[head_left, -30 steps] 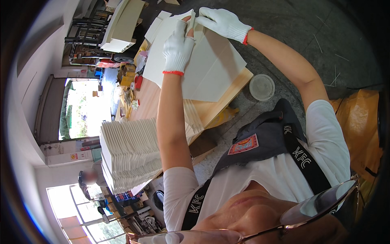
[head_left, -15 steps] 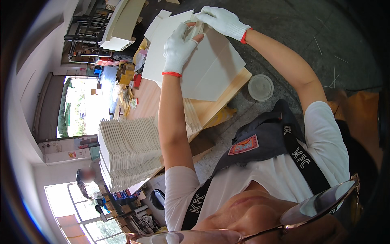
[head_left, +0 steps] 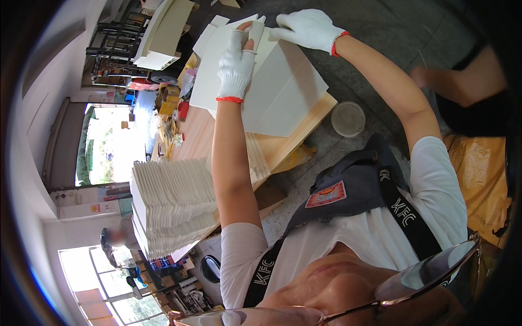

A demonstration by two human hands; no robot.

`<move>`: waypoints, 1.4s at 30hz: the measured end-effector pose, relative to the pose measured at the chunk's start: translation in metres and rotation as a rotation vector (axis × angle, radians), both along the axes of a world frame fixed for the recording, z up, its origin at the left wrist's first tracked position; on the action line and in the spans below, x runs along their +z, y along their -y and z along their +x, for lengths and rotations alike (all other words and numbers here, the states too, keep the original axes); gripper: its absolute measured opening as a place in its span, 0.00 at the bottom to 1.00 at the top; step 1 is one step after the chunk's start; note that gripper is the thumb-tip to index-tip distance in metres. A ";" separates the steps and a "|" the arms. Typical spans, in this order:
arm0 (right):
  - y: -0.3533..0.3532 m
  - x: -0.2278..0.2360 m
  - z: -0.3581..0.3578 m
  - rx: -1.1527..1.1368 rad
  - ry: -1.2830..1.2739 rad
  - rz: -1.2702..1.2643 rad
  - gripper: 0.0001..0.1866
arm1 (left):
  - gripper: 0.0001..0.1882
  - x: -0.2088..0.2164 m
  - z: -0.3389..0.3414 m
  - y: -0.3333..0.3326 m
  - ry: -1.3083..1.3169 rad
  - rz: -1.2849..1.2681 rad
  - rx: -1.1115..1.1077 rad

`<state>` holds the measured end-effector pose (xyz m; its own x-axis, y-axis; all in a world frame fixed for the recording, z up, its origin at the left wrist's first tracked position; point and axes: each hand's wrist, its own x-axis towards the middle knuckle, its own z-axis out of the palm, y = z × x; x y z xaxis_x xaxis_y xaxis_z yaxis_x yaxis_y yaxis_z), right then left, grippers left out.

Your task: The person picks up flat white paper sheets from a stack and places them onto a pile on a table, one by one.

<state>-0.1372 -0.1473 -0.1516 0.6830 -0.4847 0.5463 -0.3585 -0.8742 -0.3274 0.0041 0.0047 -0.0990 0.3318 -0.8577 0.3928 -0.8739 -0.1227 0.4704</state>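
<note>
My left hand (head_left: 235, 68), in a white glove with bare thumb and fingertip, is closed on a narrow white strip (head_left: 258, 35) at the far side of the white sheets. Whether that strip is a loose piece or a folded edge, I cannot tell. Below it, large flat white sheets (head_left: 277, 92) lie stacked on a wooden table (head_left: 190, 133). My right hand (head_left: 310, 30), gloved in white with a red cuff, is apart from the left, over the sheets' far right edge. Its thumb and fingers are spread with nothing seen between them.
A tall stack of folded white sheets (head_left: 174, 201) stands on the near left of the table. A round pale lid or tub (head_left: 348, 119) is on the floor to the right. Another person's arm (head_left: 467, 81) shows at the right, above an orange-brown covering (head_left: 478, 179). Clutter lies along the table's far left.
My right hand has moved right, off the strip, and its fingers have parted. My left hand has turned slightly with the strip. Another person's arm has come into view at the right.
</note>
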 end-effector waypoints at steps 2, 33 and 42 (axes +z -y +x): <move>0.003 -0.006 0.002 0.085 0.045 -0.200 0.24 | 0.15 -0.002 0.007 0.001 0.060 0.046 -0.016; 0.000 -0.012 0.024 0.134 0.230 0.265 0.19 | 0.16 -0.004 -0.005 0.002 0.024 -0.118 -0.065; 0.003 -0.023 0.033 0.140 0.365 0.221 0.22 | 0.16 0.001 -0.001 0.000 -0.058 0.123 -0.027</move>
